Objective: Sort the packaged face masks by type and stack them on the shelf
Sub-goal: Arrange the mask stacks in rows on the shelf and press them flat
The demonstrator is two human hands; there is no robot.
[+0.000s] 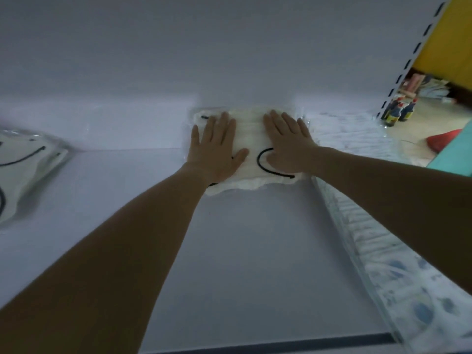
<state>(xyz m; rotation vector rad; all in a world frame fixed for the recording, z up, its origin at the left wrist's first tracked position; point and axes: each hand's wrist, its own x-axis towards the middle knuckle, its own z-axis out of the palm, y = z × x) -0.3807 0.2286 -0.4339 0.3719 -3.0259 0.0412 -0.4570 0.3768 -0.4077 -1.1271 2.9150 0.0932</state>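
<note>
A clear packet of white face masks with black ear loops (251, 149) lies flat at the back of the white shelf (255, 251), against the rear wall. My left hand (215, 146) rests palm down on its left half, fingers spread. My right hand (287, 144) presses flat on its right half. Another packet of white masks with black loops (23, 172) lies at the far left of the shelf. Along the right side runs a row of packets of white masks with a blue pattern (383, 251).
The shelf's slotted upright (408, 60) stands at the right. Beyond it are a yellow wall (449, 42), several dark bottles (399, 111) on the floor, a red item (443, 140) and a teal surface (457, 152). The shelf's front edge (281, 346) is near me.
</note>
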